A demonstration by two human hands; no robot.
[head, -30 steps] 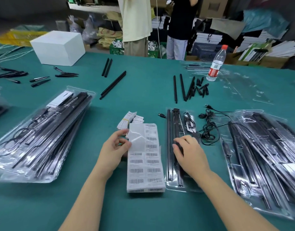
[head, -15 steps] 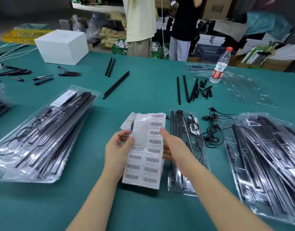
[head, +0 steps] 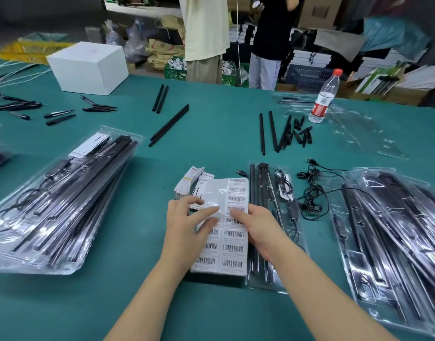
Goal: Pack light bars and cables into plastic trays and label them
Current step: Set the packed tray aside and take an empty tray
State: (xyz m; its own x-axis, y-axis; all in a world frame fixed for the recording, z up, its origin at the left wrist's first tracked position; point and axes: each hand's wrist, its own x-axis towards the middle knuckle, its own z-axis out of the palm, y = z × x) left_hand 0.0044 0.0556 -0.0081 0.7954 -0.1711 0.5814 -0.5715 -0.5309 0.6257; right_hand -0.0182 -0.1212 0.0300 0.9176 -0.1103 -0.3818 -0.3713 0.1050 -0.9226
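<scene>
Head view: a worker's left hand (head: pixel 187 217) and right hand (head: pixel 257 226) pinch the label sheet (head: pixel 232 239), which a second ago lay on the green table (head: pixel 211 143) and is now lifted. The right hand has left the tray (head: pixel 273 242) just beside it, which holds light bars and a cable, so a label is likely about to be peeled. Barcodes show; their print is too small to read. The bottle's (head: pixel 324 96) red label is illegible.

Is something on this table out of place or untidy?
Mostly the loose black cables: they lie tangled on the table, beside the open tray, not inside it. A USB plug also lies loose nearby.
</scene>
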